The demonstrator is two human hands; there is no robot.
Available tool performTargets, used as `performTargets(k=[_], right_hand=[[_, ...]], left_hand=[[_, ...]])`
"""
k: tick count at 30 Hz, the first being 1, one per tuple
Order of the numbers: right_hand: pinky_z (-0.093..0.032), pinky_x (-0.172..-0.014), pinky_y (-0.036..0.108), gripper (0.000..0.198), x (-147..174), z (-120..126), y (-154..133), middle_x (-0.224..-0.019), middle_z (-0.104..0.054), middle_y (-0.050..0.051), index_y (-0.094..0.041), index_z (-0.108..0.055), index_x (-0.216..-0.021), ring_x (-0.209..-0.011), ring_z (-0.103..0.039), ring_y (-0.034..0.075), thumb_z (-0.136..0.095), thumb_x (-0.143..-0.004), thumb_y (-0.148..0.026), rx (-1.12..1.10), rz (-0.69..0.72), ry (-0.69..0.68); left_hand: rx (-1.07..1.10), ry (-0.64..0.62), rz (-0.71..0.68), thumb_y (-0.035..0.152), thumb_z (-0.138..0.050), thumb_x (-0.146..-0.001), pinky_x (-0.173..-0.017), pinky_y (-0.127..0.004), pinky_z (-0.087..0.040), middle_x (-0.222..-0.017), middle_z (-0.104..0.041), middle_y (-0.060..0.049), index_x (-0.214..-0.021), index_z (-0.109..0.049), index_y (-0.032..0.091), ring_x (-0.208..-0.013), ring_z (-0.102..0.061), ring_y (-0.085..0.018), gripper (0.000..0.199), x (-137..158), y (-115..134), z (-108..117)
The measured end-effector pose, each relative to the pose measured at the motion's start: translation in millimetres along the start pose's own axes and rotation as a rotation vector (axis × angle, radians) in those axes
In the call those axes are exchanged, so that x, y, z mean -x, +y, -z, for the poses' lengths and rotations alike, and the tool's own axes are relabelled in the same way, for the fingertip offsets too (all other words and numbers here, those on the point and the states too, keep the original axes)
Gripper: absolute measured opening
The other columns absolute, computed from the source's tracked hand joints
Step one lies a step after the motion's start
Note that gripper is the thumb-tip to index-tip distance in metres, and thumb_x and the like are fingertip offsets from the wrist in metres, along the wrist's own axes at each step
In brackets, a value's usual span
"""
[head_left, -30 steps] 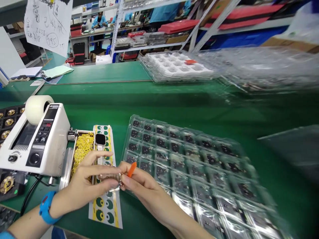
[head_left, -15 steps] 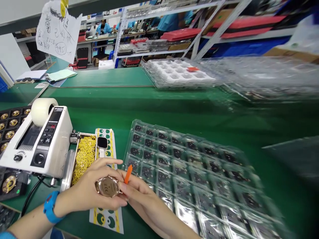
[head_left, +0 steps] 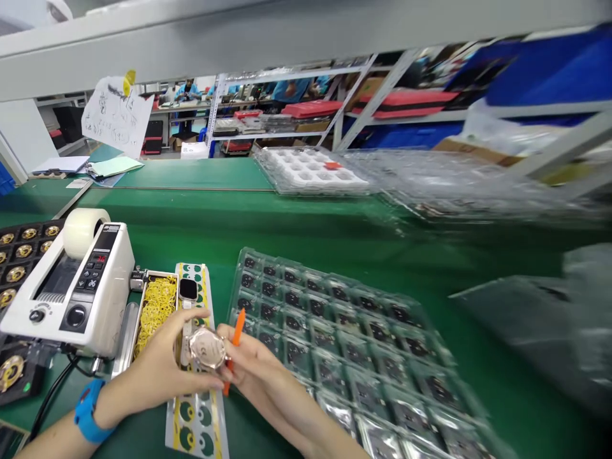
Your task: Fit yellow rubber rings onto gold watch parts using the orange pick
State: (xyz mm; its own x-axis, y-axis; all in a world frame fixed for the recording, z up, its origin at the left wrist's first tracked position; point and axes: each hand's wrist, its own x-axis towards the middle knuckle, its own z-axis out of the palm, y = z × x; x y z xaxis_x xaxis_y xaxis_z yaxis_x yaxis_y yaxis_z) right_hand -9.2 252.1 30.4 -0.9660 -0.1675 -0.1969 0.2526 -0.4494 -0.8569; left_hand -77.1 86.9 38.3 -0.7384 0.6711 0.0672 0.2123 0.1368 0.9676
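Observation:
A round watch case (head_left: pixel 208 349), its engraved metal back facing up, is gripped at its right edge by my right hand (head_left: pixel 253 363). The same hand has a slim orange stick (head_left: pixel 239 328) between its fingers, pointing up and down past them. My left hand (head_left: pixel 162 363) curves around the case's left side with thumb and fingers apart, and a gap shows between palm and case. Behind the hands lies a sheet of yellow and green die-cut stickers (head_left: pixel 196 421). A square smartwatch (head_left: pixel 188 289) with a pale strap rests on that sheet.
Left stands a white tape dispenser (head_left: pixel 112 280), beside a narrow box of yellow rings (head_left: pixel 157 306). Clear blister trays with black parts (head_left: pixel 315 306) cover the right middle. Black trays of gold rings (head_left: pixel 16 274) sit far left. Stacked clear trays (head_left: pixel 315 169) lie on the back ledge.
My left hand has spread away from the watch case, which it was wrapped around. The orange stick stands more upright and shows below my right fingers. The camera view has tilted up.

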Motion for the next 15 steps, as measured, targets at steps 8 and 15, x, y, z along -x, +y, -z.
performTargets(k=[8, 15], right_hand=[[-0.040, -0.069, 0.031, 0.043, -64, 46, -61, -0.065, -0.049, 0.000, -0.020, -0.046, -0.061, -0.068, -0.049, 0.019, -0.058, -0.086, -0.053, 0.947, 0.221, 0.205], [-0.044, -0.078, 0.035, 0.020, -117, 41, -109, -0.081, -0.059, 0.005, -0.019, -0.052, -0.072, -0.082, -0.057, 0.022, -0.059, -0.089, -0.025, 1.191, 0.529, 0.595]], left_hand=[[-0.103, 0.347, -0.195, 0.017, -0.057, -0.081, -0.086, -0.038, -0.050, -0.107, -0.067, -0.008, -0.102, -0.062, 0.020, -0.102, -0.062, -0.024, 0.021, -5, -11, 10], [-0.249, 0.329, -0.265, 0.012, -0.055, -0.080, -0.092, -0.040, -0.048, -0.107, -0.068, -0.009, -0.095, -0.061, 0.019, -0.104, -0.063, -0.024, 0.018, -8, -16, 8]])
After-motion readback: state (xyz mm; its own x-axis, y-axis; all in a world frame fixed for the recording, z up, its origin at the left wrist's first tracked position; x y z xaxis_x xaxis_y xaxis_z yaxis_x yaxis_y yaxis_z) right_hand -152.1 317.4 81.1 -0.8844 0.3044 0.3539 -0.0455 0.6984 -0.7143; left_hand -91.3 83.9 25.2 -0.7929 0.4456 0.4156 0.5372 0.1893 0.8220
